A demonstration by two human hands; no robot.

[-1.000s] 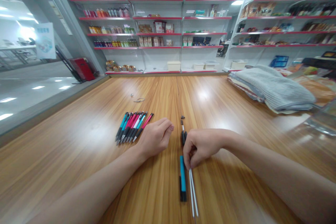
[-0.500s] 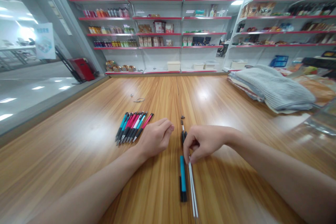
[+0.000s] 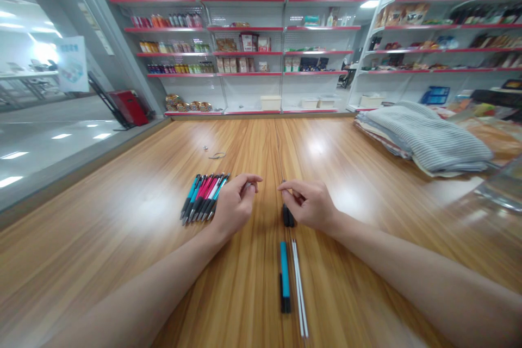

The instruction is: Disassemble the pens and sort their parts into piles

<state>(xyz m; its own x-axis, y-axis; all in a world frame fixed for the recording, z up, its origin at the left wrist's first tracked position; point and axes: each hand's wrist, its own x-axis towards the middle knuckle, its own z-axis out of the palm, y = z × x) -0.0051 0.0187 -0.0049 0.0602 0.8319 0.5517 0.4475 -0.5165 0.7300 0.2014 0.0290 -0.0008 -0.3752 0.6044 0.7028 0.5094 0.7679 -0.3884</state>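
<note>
A small part, too tiny to identify, is pinched in the right hand just above black pieces. The left hand is pinched shut, on what cannot be told. Pen assembly seems in hand and fine alignment is called for; a barrel, refills and pens are laid on the surface.

Folded striped cloths lie on the table before stocked shelves.

Bare forearms in view — left hand and right hand bare too
</note>
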